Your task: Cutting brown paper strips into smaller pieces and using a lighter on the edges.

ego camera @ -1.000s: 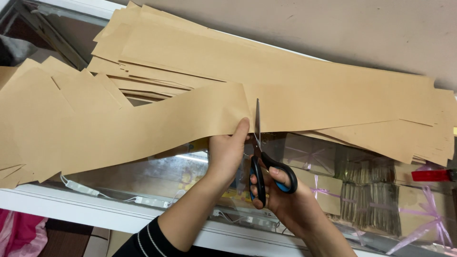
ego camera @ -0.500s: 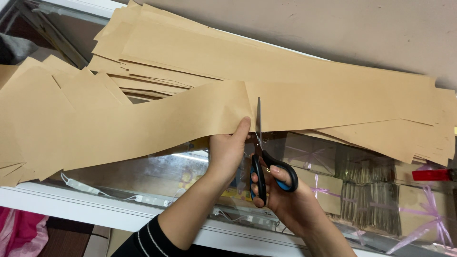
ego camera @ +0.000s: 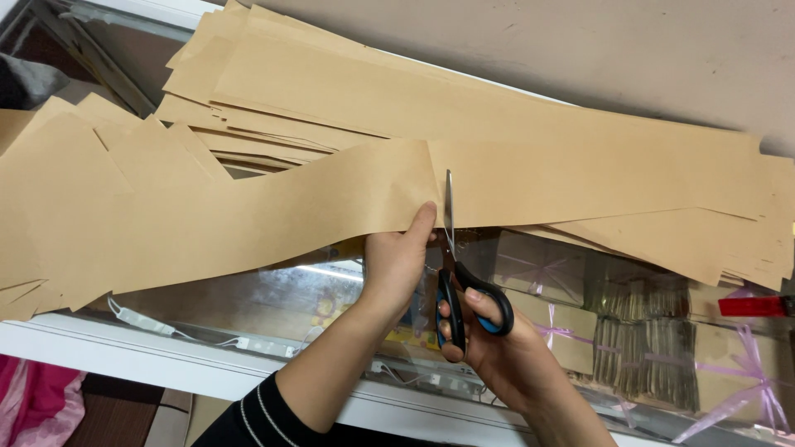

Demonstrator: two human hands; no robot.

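A long strip of brown kraft paper [ego camera: 273,207] stretches across the middle of the view. My left hand [ego camera: 396,258] pinches its lower edge just left of the cut. My right hand [ego camera: 489,343] grips black scissors with blue-lined handles [ego camera: 460,285]; the blades point up and stand in the paper. Right of the blades, the strip's other part [ego camera: 596,186] lies on the pile.
A stack of several long kraft paper sheets [ego camera: 348,91] lies behind on a glass display case [ego camera: 248,298]. Inside the case are boxes tied with lilac ribbon [ego camera: 571,331]. A white case frame [ego camera: 124,356] runs along the front. A red item [ego camera: 754,306] sits at the right.
The scissors' blades have closed a little further up through the paper. Both hands stay almost where they were.
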